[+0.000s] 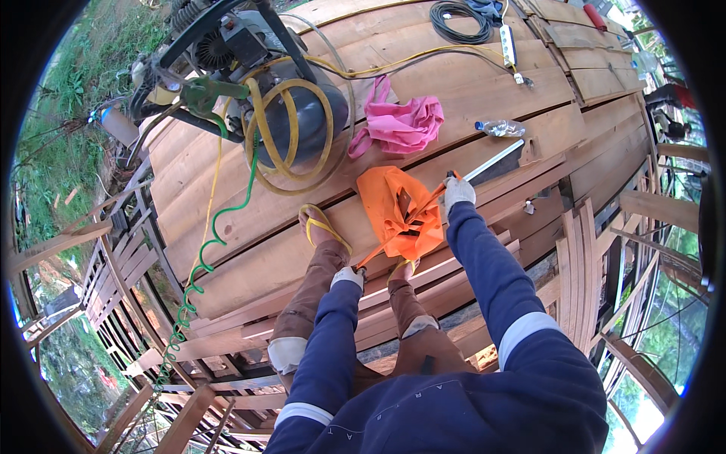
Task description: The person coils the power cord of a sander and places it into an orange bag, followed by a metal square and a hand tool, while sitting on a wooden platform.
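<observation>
An orange cloth bag (386, 198) is stretched between my two gloved hands, low over the wooden planks. My left hand (349, 277), in a pale glove, closes on the end of a strap at the bag's near left side. On the far right side my right hand (458, 191) grips a gathered orange strap. Openings or folds show dark in the middle of the bag; what lies inside I cannot make out. A straight metal bar (495, 160) lies just beyond my right hand. My feet in yellow flip-flops (327, 229) stand on the planks beside the bag.
An air compressor (291, 125) with a looped yellow hose (331, 129) stands at the far left; a green coiled hose (203, 266) hangs from it. A pink cloth bag (404, 123), plastic bottle (501, 129), power strip (507, 45) and cable coil (457, 34) lie beyond. Gaps split the planks.
</observation>
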